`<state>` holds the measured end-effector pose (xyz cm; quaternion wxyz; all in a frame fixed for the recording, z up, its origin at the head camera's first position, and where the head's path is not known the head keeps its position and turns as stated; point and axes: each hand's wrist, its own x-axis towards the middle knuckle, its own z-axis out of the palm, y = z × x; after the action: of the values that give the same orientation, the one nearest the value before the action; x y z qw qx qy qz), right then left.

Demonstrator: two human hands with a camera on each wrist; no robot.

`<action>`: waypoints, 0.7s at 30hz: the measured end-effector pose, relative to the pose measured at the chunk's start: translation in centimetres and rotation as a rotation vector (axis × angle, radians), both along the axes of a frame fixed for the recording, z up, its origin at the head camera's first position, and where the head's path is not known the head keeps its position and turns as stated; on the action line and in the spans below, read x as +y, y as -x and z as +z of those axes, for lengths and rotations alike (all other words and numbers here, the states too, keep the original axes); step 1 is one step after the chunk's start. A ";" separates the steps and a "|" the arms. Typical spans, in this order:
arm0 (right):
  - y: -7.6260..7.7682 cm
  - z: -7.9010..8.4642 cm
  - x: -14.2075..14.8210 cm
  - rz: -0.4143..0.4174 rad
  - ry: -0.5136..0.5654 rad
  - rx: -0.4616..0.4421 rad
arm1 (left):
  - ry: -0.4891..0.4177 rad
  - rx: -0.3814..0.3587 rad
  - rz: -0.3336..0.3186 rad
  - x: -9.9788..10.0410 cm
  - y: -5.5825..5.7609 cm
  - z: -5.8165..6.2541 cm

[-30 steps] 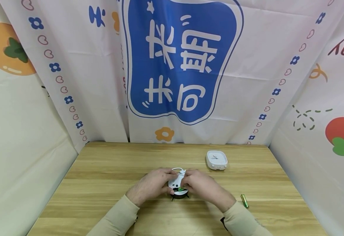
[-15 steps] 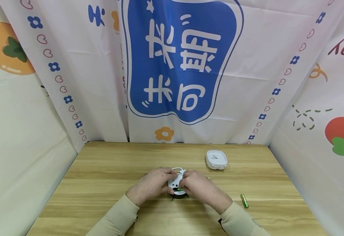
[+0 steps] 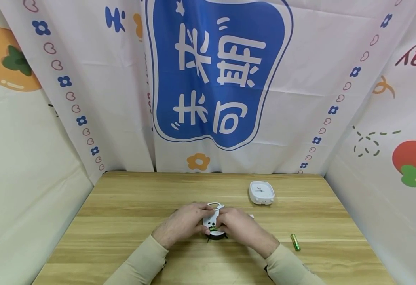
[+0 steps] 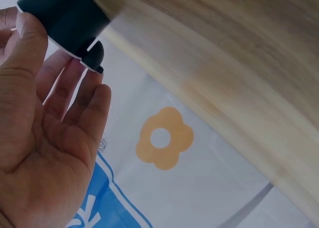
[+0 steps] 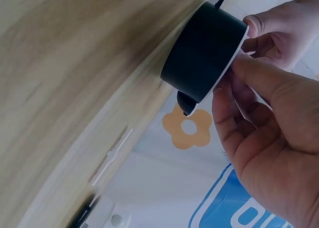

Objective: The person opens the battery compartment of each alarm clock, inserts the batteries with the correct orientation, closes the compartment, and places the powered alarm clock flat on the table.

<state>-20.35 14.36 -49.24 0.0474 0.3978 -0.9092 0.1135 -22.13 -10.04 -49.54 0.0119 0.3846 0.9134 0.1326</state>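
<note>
Printed white drapes [image 3: 321,43], one with a blue Chinese-lettered panel [image 3: 213,85], line three sides of the wood-grain tabletop [image 3: 129,202] I monitor remotely.

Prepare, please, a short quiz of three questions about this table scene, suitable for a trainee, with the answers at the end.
1. True or false: the loose battery lies nearer to the person than the white square clock.

2. What does the left grip hold?
A) the loose battery
B) the white square clock
C) the round, dark-sided alarm clock

3. Fill in "front" or "back": in the head view, the alarm clock shows its ____.

Key: 1. True. 2. C. 3. back.
</note>
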 end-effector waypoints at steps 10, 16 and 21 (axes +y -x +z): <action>0.0 0.4 0.9 0.026 -0.005 -0.013 | 0.008 -0.006 0.009 0.0 0.0 0.0; 0.0 0.7 1.8 0.044 -0.026 0.032 | 0.021 -0.018 0.021 0.1 0.0 0.0; 0.0 0.8 2.0 0.092 -0.027 0.042 | 0.021 -0.012 0.021 0.1 0.0 0.0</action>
<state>-20.34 16.37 -48.44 0.0559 0.4423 -0.8901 0.0950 -22.10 -9.92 -49.51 0.0201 0.3742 0.9186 0.1256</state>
